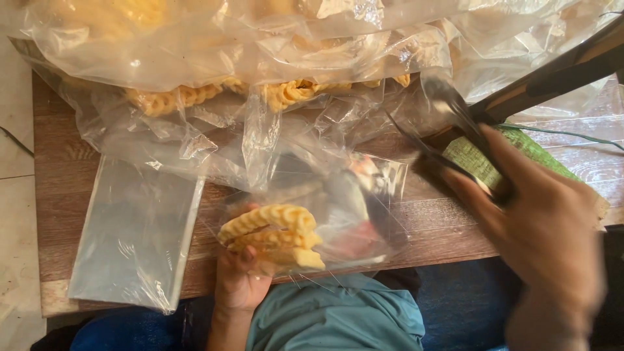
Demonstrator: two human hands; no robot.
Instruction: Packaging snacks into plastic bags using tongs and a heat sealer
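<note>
- Wooden counter (448, 227) carries a big clear sack of yellow ridged snacks (195, 39) and a flat stack of empty bags (133, 234).
- Left hand (239, 283): fingers closed, holding a small bag (312, 214) with several snacks (276, 235) inside, at the counter's near edge.
- Right hand (539, 227), blurred, grips dark tongs (448, 123).
- Judged step: filling the bag; next calls for tonging more pieces from the sack.
</note>
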